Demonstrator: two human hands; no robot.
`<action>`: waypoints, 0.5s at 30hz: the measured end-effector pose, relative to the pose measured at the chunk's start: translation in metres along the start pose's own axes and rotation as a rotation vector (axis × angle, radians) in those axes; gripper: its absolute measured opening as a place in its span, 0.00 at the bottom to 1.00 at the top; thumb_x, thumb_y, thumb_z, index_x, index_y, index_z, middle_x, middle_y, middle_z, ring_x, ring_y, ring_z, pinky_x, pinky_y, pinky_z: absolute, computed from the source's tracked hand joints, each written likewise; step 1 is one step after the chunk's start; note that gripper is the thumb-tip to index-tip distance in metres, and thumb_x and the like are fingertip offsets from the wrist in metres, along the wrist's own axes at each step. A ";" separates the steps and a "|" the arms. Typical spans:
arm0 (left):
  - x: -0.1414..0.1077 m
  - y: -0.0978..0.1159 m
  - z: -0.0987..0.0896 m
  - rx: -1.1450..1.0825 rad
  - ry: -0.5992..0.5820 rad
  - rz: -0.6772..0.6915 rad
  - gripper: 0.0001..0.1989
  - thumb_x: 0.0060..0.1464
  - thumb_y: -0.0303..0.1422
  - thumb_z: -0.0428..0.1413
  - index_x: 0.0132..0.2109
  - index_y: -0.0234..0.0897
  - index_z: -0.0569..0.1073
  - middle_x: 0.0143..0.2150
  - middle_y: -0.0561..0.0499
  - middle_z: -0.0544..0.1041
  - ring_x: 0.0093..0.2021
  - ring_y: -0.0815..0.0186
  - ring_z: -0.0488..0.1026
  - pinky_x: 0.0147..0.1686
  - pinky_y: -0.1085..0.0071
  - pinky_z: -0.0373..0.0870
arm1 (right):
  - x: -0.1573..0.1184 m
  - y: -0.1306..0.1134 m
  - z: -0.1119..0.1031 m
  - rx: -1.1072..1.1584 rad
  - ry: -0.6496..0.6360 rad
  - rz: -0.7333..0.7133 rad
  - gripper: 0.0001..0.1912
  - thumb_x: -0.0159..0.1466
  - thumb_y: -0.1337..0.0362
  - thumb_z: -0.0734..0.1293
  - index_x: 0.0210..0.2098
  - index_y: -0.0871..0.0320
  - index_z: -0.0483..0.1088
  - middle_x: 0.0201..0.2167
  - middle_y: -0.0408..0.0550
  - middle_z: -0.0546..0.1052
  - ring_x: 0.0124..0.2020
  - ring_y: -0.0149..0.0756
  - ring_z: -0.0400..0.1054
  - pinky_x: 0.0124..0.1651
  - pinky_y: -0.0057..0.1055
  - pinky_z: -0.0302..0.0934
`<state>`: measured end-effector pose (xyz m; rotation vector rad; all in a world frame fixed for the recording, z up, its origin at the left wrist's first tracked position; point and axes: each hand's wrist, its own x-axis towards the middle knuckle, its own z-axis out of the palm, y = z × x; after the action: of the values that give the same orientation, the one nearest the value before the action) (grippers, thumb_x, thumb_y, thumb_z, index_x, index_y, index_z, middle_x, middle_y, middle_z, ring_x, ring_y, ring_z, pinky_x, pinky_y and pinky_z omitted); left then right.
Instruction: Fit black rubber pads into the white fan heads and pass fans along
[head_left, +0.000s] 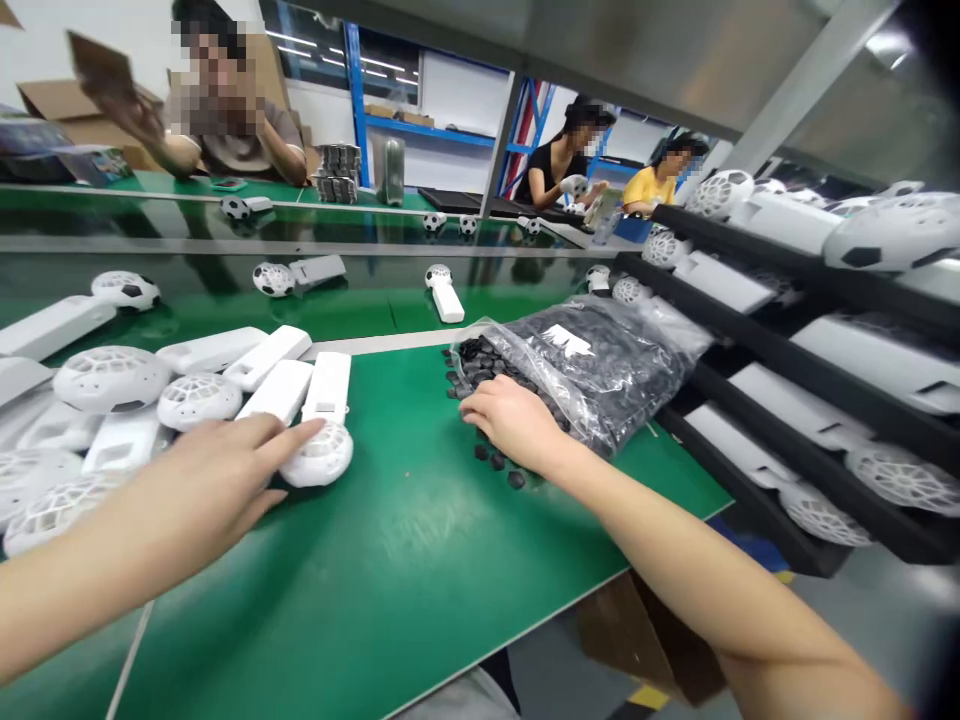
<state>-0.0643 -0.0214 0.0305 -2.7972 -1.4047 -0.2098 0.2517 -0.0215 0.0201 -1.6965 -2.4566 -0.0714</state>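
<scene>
My left hand (214, 478) reaches over the near left of the table, its fingers stretched and thumb apart. Its index fingertip touches the round, slotted head of a white handheld fan (319, 455), whose flat handle points away from me. Several similar white fans (112, 380) lie heaped around and beyond that hand. My right hand (514, 420) is at the mouth of a clear plastic bag (600, 365) full of small black pieces. Its fingers are bent together among loose black pieces (496, 462); whether one is between the fingertips is hidden.
Black trays (757, 335) stacked with white fans stand at the right. Beyond the green table (390, 590) runs a belt (382, 265) carrying fans with black football patches. Across it sit several people, one (240, 130) holding up a brown flat piece. A carton (645, 630) stands below the table edge.
</scene>
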 end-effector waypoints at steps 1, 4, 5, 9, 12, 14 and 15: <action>0.003 0.009 0.000 0.003 -0.025 0.055 0.23 0.51 0.32 0.48 0.56 0.44 0.66 0.42 0.47 0.74 0.37 0.54 0.70 0.38 0.58 0.65 | 0.003 0.002 0.006 -0.016 -0.034 0.027 0.06 0.61 0.65 0.65 0.34 0.57 0.75 0.33 0.49 0.74 0.39 0.42 0.64 0.37 0.33 0.59; 0.016 0.033 0.002 -0.034 -0.038 0.180 0.23 0.52 0.29 0.49 0.57 0.40 0.63 0.45 0.44 0.72 0.40 0.55 0.70 0.39 0.60 0.66 | 0.007 0.006 0.013 -0.018 -0.057 0.061 0.05 0.61 0.66 0.66 0.36 0.57 0.74 0.34 0.50 0.74 0.39 0.42 0.65 0.37 0.32 0.58; 0.022 0.038 0.004 -0.046 -0.014 0.225 0.22 0.52 0.29 0.50 0.56 0.41 0.64 0.46 0.44 0.72 0.43 0.55 0.69 0.40 0.60 0.66 | 0.008 0.006 0.013 -0.011 -0.055 0.063 0.05 0.60 0.67 0.66 0.35 0.57 0.74 0.34 0.49 0.74 0.39 0.41 0.66 0.36 0.31 0.58; 0.051 0.049 0.012 -0.083 0.021 0.421 0.22 0.51 0.39 0.56 0.54 0.45 0.65 0.58 0.44 0.64 0.59 0.49 0.57 0.55 0.50 0.54 | 0.005 0.003 0.006 0.032 -0.046 0.055 0.03 0.60 0.68 0.66 0.33 0.56 0.72 0.33 0.46 0.75 0.37 0.37 0.68 0.36 0.28 0.58; 0.064 0.054 0.022 -0.200 -0.121 0.374 0.31 0.52 0.48 0.53 0.61 0.45 0.55 0.50 0.45 0.71 0.51 0.53 0.66 0.52 0.52 0.58 | -0.003 -0.001 0.002 0.065 -0.030 0.047 0.03 0.61 0.67 0.65 0.32 0.57 0.71 0.33 0.44 0.75 0.36 0.35 0.68 0.37 0.28 0.58; 0.063 0.060 0.026 -0.227 -0.157 0.263 0.32 0.53 0.49 0.50 0.62 0.46 0.52 0.45 0.45 0.73 0.44 0.54 0.70 0.45 0.57 0.65 | -0.010 -0.002 0.003 0.136 0.010 0.074 0.04 0.62 0.67 0.64 0.35 0.57 0.71 0.34 0.44 0.75 0.36 0.34 0.68 0.38 0.27 0.59; 0.060 0.063 0.028 -0.227 -0.148 0.204 0.33 0.53 0.49 0.50 0.62 0.46 0.52 0.45 0.45 0.73 0.44 0.53 0.70 0.43 0.58 0.66 | -0.013 -0.001 0.003 0.187 0.036 0.086 0.04 0.62 0.68 0.64 0.37 0.58 0.70 0.35 0.45 0.75 0.36 0.34 0.69 0.39 0.28 0.60</action>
<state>0.0249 -0.0092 0.0139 -3.1775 -1.1740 -0.1722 0.2547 -0.0340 0.0148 -1.7013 -2.2809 0.1321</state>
